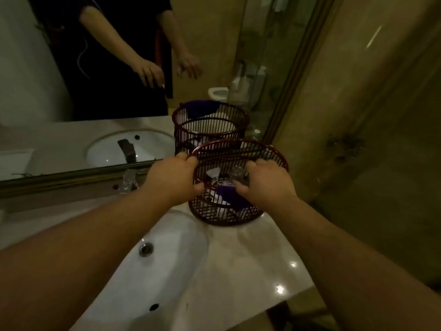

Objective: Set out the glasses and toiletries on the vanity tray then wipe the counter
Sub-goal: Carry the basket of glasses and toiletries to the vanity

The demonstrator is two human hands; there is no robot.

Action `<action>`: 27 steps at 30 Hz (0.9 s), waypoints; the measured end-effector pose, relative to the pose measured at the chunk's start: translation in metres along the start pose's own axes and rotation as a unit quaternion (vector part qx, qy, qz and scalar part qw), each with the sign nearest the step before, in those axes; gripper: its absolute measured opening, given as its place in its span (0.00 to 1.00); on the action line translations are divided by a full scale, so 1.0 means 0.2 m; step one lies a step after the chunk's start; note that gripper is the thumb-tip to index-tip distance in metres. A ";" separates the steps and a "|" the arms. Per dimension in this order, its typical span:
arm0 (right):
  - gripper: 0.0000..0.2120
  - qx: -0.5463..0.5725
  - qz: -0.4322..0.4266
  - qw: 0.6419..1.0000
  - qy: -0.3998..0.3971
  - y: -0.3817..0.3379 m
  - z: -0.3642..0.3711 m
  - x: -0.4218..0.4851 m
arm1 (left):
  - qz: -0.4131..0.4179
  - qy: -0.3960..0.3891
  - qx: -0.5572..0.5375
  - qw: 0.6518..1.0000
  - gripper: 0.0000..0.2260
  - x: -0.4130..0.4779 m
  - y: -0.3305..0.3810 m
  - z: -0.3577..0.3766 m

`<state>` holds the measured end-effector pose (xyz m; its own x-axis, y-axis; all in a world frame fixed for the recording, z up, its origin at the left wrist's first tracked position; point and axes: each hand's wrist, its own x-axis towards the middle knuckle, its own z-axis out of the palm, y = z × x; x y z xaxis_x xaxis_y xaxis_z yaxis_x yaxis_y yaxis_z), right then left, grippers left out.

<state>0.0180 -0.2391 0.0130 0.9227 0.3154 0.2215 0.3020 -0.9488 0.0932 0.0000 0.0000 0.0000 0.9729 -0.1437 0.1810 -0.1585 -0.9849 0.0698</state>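
A round dark-red slatted basket (pixel 222 216) stands on the marble counter (pixel 250 263) at the back right, beside the mirror. My left hand (pixel 173 180) grips its left rim, thumb outside and fingers over the edge. My right hand (pixel 265 182) holds the near right rim, fingers reaching inside. Within the basket lie a purple cloth (pixel 230 195), white packets (pixel 212 174) and something clear like a glass (pixel 236 173); the dim light hides details.
A white sink (pixel 155 271) with its drain lies in front of the basket at the left. The chrome faucet (pixel 128 180) stands at the mirror's foot. The mirror (pixel 95 91) reflects the basket and a person. A tiled wall (pixel 370 139) closes the right side.
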 end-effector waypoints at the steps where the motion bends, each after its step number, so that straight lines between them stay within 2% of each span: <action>1: 0.23 0.006 -0.007 1.000 -0.013 0.06 0.04 0.06 | -0.011 -0.012 -0.005 1.000 0.27 0.05 0.01 0.04; 7: 0.21 0.012 -0.035 0.998 -0.056 0.44 0.36 0.40 | -0.086 -0.068 0.019 0.994 0.30 0.37 0.08 0.34; 12: 0.24 0.002 -0.019 0.998 -0.065 0.72 0.58 0.63 | -0.149 -0.087 0.021 0.985 0.33 0.55 0.06 0.55; 15: 0.28 0.009 0.012 0.997 -0.073 0.89 0.69 0.74 | -0.202 -0.078 -0.021 0.976 0.38 0.64 0.03 0.64; 18: 0.32 0.025 0.067 0.991 -0.112 1.00 0.78 0.82 | -0.284 -0.075 -0.113 0.949 0.40 0.72 0.00 0.68; 20: 0.29 0.074 0.120 0.979 -0.146 1.05 0.83 0.87 | -0.332 -0.098 -0.153 0.926 0.37 0.76 -0.04 0.70; 23: 0.18 0.142 0.185 0.956 -0.180 1.06 0.91 0.91 | -0.368 -0.135 -0.164 0.905 0.24 0.78 -0.05 0.74; 25: 0.13 0.149 0.192 0.952 -0.184 1.05 0.96 0.92 | -0.385 -0.126 -0.162 0.900 0.15 0.78 -0.05 0.77; 27: 0.12 0.133 0.192 0.956 -0.176 1.04 1.00 0.94 | -0.397 -0.117 -0.146 0.899 0.11 0.79 -0.05 0.78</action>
<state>0.3021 -0.3818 -0.1202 0.9872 -0.0389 -0.1549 -0.0683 -0.9795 -0.1897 0.1812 -0.0275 -0.1253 0.8025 0.5423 -0.2485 0.5965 -0.7237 0.3471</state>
